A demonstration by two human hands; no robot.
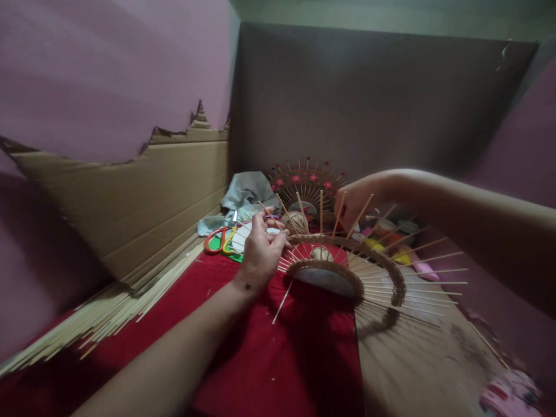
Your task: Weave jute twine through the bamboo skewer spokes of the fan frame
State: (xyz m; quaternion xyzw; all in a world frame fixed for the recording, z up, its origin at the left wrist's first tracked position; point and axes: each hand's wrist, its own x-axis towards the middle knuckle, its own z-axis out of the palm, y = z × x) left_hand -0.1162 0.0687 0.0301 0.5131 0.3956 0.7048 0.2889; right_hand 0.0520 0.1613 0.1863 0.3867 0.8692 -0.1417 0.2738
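A half-round fan frame of thin wooden sticks [382, 282] stands in front of me, its sticks spreading from a grey half-disc [325, 279] with a brown braided rim. A woven brown twine band [362, 248] arcs across the sticks. My left hand [263, 249] pinches the frame at the left end of this band, fingers among the sticks. Beyond the upper sticks, my right hand [354, 204] is raised with its fingers closed and pointing down; what they hold is hidden. A ball of twine [296, 223] lies behind the frame, and more twine [321, 253] shows through the sticks.
Loose sticks [108, 313] lie along a torn cardboard sheet [186, 168] at left. Orange-handled scissors [221, 238] rest near a grey cloth [249, 194]. A finished flowered fan [304, 180] stands behind. Paint bottles [402, 255] are at right, a pink object [510, 394] at lower right.
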